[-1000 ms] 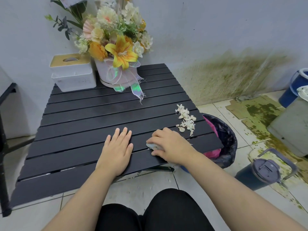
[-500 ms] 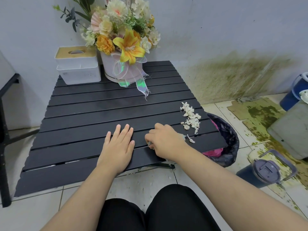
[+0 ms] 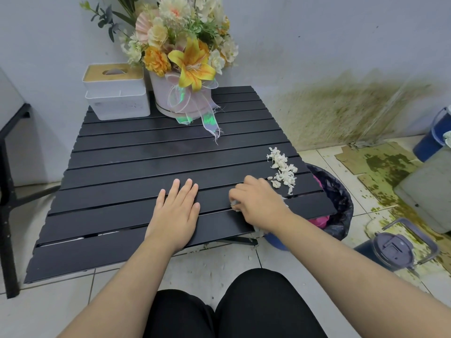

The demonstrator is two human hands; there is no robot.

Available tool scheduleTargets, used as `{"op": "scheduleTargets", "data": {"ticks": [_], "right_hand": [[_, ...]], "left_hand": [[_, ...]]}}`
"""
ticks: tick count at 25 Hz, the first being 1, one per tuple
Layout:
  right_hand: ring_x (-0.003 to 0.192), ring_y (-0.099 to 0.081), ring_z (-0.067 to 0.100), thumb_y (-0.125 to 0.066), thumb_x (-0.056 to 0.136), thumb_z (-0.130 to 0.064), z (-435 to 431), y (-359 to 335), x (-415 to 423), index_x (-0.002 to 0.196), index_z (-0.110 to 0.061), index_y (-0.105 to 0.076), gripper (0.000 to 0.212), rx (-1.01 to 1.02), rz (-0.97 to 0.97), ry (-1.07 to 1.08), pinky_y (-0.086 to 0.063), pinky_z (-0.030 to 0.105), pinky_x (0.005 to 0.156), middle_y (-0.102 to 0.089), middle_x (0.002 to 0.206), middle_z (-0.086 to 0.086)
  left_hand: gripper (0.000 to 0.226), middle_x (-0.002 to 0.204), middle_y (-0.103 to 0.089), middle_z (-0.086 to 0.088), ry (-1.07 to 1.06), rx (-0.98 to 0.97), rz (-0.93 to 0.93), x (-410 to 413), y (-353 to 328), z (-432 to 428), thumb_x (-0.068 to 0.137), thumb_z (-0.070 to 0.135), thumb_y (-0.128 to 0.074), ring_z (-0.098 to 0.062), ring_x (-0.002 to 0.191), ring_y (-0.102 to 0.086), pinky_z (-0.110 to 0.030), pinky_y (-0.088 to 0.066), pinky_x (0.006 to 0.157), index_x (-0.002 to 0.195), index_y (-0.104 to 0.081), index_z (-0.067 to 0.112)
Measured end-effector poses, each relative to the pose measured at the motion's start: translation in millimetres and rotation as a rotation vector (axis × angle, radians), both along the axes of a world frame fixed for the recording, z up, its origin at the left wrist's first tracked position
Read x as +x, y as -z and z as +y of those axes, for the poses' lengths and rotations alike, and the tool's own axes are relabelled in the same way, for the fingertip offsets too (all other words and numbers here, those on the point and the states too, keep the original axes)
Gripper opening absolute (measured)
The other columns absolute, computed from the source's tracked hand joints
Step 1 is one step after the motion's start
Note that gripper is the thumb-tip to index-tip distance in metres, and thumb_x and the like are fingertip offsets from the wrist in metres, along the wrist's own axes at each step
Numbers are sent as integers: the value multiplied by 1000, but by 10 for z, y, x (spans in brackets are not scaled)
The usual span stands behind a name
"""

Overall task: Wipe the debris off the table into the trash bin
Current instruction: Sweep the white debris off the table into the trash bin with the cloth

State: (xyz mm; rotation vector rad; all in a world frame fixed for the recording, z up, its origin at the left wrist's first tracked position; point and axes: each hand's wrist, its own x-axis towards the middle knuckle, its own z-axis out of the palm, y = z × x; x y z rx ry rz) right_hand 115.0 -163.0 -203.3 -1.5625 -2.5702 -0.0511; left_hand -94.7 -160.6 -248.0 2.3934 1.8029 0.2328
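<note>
A loose pile of white debris [image 3: 283, 168] lies on the black slatted table [image 3: 146, 162] near its right edge. My right hand [image 3: 258, 203] rests on the table just left of the pile, curled over a white cloth [image 3: 235, 205] that peeks out under the fingers and at the wrist. My left hand [image 3: 177, 211] lies flat and open on the slats beside it. A trash bin [image 3: 339, 206] lined with a black bag stands on the floor below the table's right edge.
A white tissue box [image 3: 117, 93] and a flower arrangement [image 3: 185, 57] in a white pot occupy the table's back. On the floor to the right stand a dark tumbler with a handle [image 3: 395, 250], a grey box [image 3: 429, 191] and a blue bucket [image 3: 434, 135].
My right hand with the cloth has crept a little closer to the debris pile. The left hand has stayed flat. The camera view has shifted slightly.
</note>
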Motion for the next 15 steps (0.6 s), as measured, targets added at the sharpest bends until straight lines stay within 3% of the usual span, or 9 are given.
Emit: {"op": "scheduleTargets", "data": {"ticks": [5,8,10,12,15], "right_hand": [[94,-46,25,-53,85,-12,-39,19,-186,90,-16,-60,10,-49,54,-26,-33,35,75,-63,92,0],[91,-45,23,-54,88,-18,90,-112,92,91,-19,-63,9,-31,264,204,-40,42,82,-63,92,-1],[95,-49,27,-54,92,-27,45,-133,234,106,-19,-63,19,-18,400,318,-42,45,84,-66,100,2],[99,-53,30,-48,92,-40,-121,-20,136,123,-29,-56,34,13,273,261,-46,44,79,-65,115,1],[98,-60,25,-39,88,-51,-397,201,80,116,-41,-61,37,46,48,238,-47,37,67,-59,131,-4]], "left_hand": [[53,159,-4,8,10,-4,-5,6,-8,4,96,38,-10,-15,146,7,-40,2,118,148,-7,26],[51,158,-9,9,-21,-23,-31,2,-29,32,96,38,-14,-14,146,3,-38,0,118,147,-13,28],[48,155,-22,9,-79,-8,-134,104,-81,96,97,37,-20,-15,145,-7,-38,-5,117,144,-25,28],[47,154,-26,8,-102,-1,-217,258,-120,176,97,35,-23,-16,145,-12,-40,-9,116,142,-29,27],[49,157,-15,9,-46,-20,-140,414,-77,224,97,35,-19,-16,146,-1,-43,-4,117,146,-18,28]]}}
